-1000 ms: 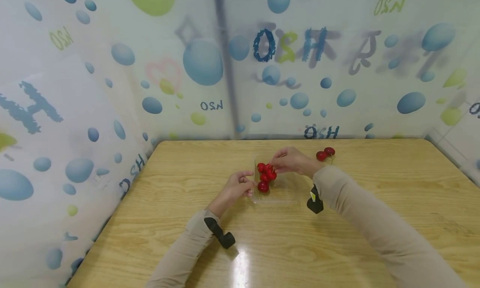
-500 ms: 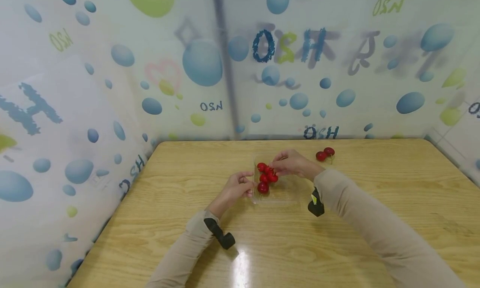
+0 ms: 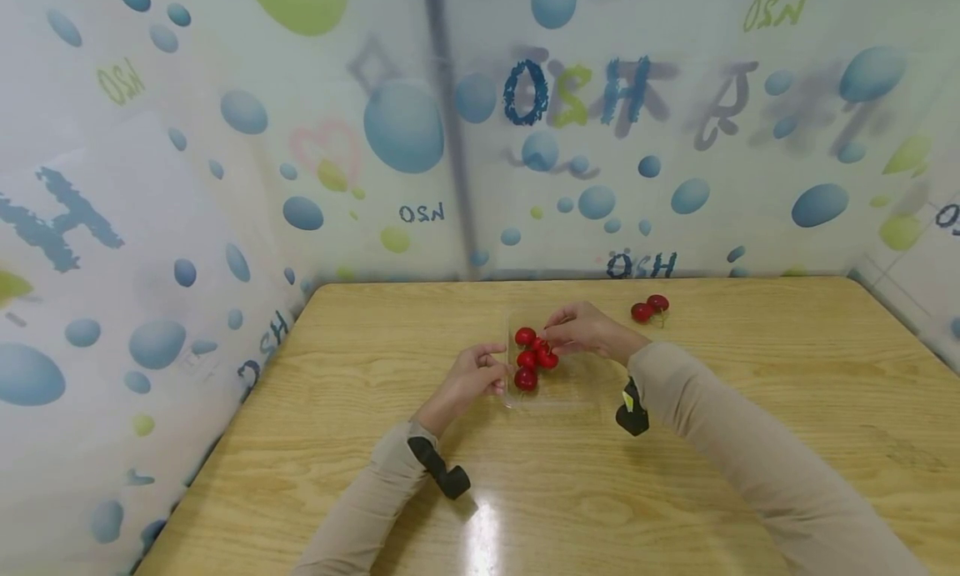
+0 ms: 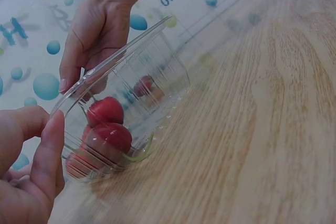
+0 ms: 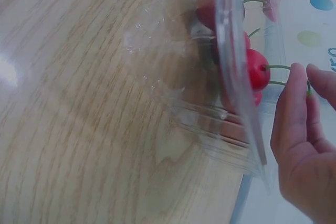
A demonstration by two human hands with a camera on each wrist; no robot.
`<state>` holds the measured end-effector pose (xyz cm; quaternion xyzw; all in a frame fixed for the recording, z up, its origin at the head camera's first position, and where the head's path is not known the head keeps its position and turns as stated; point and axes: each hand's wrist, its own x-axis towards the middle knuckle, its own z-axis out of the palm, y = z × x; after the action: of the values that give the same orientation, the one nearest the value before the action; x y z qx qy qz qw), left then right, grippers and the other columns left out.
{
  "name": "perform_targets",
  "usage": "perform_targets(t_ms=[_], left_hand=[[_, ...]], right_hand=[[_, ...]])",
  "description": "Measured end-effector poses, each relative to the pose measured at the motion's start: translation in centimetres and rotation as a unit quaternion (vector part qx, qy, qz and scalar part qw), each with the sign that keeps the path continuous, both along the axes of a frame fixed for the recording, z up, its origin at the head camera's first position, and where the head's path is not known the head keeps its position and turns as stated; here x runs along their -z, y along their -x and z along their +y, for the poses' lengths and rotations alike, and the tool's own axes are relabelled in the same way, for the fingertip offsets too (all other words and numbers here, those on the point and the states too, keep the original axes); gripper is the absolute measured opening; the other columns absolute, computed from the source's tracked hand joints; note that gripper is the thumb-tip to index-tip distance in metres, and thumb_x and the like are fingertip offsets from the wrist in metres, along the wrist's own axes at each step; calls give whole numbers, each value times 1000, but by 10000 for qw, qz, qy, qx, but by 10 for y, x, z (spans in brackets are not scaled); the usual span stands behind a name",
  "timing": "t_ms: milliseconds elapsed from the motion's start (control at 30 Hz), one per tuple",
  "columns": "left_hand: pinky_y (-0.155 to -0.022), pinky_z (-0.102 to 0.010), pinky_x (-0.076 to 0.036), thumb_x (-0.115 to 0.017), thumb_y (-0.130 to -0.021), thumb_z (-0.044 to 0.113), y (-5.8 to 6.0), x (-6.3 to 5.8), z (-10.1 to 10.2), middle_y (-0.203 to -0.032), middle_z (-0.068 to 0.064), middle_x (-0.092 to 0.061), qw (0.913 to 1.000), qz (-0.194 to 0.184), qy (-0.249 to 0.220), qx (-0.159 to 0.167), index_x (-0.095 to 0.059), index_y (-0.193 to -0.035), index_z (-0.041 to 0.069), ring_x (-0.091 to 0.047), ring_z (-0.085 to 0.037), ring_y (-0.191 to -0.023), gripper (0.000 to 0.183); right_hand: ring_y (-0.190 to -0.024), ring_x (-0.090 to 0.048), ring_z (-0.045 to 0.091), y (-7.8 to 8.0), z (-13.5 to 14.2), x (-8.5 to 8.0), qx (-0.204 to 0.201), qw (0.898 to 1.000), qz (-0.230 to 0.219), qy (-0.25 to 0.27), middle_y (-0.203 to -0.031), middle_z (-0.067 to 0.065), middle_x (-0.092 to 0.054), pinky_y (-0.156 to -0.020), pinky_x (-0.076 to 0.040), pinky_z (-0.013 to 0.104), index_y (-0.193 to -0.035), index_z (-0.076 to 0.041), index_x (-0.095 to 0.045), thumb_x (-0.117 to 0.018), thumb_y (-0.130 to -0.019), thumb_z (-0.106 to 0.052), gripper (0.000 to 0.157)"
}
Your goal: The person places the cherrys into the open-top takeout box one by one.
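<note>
A clear plastic box [image 3: 570,395] stands on the wooden table with several red cherries [image 3: 526,380] at its left end. My left hand [image 3: 468,378] pinches the box's left rim between thumb and finger, as the left wrist view shows. Over the box, my right hand [image 3: 583,329] pinches green stems [image 5: 278,67] between thumb and fingertips. From these stems hangs a red cherry [image 5: 258,70], against the other cherries; whether a second one hangs with it is hard to tell. The box wall partly blurs the lower cherries in the right wrist view.
Two more cherries [image 3: 649,308] with stems lie on the table [image 3: 360,368], right of the box near the back edge. A patterned curtain [image 3: 495,184] rises behind the table. Each forearm wears a black wrist camera [image 3: 453,481].
My right hand has sunk slightly, and the cherries by its fingertips have moved a little lower in the box. The left hand has stayed at the rim.
</note>
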<state>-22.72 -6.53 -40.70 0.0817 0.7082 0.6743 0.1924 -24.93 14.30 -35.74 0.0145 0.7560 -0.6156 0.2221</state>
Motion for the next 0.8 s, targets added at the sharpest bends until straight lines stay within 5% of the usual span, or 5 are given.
perform_targets(t_ms=[267, 467, 800], left_hand=[[-48, -16, -46, -52, -82, -5, -1, -2, 0, -75, -5, -49, 10000, 40, 38, 23, -41, -122, -9, -49, -8, -53, 42], [-48, -16, -46, -51, -82, -5, -2, -2, -1, -74, -4, -49, 10000, 57, -4, 59, -39, -123, -10, -49, -7, -53, 43], [-49, -17, -46, -52, -83, -4, -9, -15, -3, -73, -3, -47, 9996, -31, -94, 264, -35, -125, -12, -49, -8, -53, 45]], right_hand=[[-67, -56, 11, -1, 0, -2, -4, 10000, 28, 3, -98, 17, -57, -70, -52, 29, -105, 8, -46, -54, -85, 0, 23], [-72, -55, 14, -4, 1, -2, -63, 9999, 93, -6, -109, 22, -55, -78, -50, 36, -107, 8, -45, -54, -84, -1, 26], [-85, -58, 26, -6, 3, -3, -79, 9993, 226, -280, -89, 8, -56, -81, -48, 41, -104, 4, -50, -58, -84, -8, 24]])
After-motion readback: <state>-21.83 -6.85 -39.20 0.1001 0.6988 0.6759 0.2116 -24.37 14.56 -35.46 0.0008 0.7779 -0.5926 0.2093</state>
